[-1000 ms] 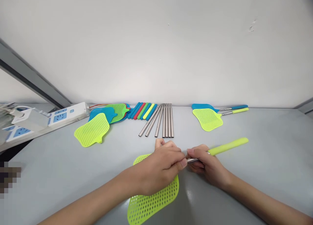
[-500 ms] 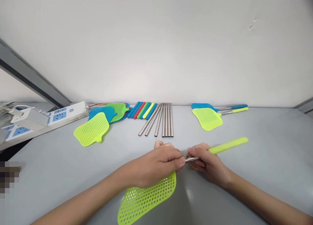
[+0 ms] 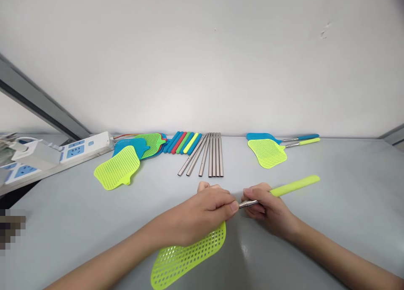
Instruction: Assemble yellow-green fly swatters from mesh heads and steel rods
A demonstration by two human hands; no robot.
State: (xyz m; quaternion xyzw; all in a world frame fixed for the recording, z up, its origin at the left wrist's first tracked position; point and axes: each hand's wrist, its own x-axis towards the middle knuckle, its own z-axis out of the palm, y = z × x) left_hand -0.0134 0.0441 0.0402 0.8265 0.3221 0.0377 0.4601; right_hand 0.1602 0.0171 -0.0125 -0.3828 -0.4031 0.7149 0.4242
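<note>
My left hand (image 3: 202, 214) is closed around the neck of a yellow-green fly swatter head (image 3: 189, 258), whose perforated paddle hangs below the palm. A thin metal rod (image 3: 248, 203) bridges the gap between my hands, its left end at my left thumb. My right hand (image 3: 268, 208) is closed on that rod, at the lower end of the yellow-green handle grip (image 3: 296, 186), which points up to the right. My left fingers hide where the rod meets the swatter head.
Several metal tubes (image 3: 212, 155) lie mid-table beside several coloured grips (image 3: 183, 142). Loose swatter heads (image 3: 116, 168) are piled left, near a power strip (image 3: 75, 149). Two complete fly swatters (image 3: 268, 153) lie at the back right, close to the wall.
Almost nothing differs. Both hands keep their hold on the swatter; the whole view has shifted very slightly.
</note>
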